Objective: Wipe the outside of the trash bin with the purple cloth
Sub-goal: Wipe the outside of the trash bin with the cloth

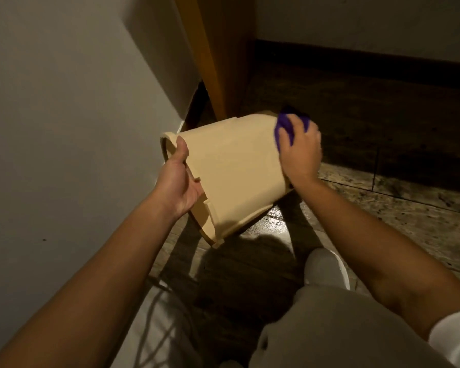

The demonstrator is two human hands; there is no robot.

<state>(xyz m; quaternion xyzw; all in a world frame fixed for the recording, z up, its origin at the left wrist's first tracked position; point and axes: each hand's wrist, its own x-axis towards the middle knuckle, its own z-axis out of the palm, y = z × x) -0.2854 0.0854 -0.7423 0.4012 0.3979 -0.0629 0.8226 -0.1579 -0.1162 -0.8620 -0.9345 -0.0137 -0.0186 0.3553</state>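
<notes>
The trash bin (231,166) is held tipped on its side above the floor (409,203), near the middle of the view, its open rim pointing toward eight o'clock and its closed bottom toward two o'clock, so its long axis runs along that slanted line. The left hand (179,181) is clamped on the rim at the bin's nine o'clock end, thumb over the outer lip and fingers hidden inside or behind the wall. The right hand (299,148) is closed on the purple cloth (284,127), pressing it against the bottom edge of the bin at the two o'clock end; the cloth shows between thumb and fingers and a little beyond them. The broad pale side wall facing the camera lies between the two hands, running from the right hand toward eight o'clock. Judging from this, the wiping hand sits at the far end of the axis, so a stroke along the wall would travel down toward the left hand, which acts only as the holder. The far side of the bin is hidden, so whether it needs turning cannot be told. A wall (64,128) stands at nine o'clock, a wooden post (218,49) at twelve
</notes>
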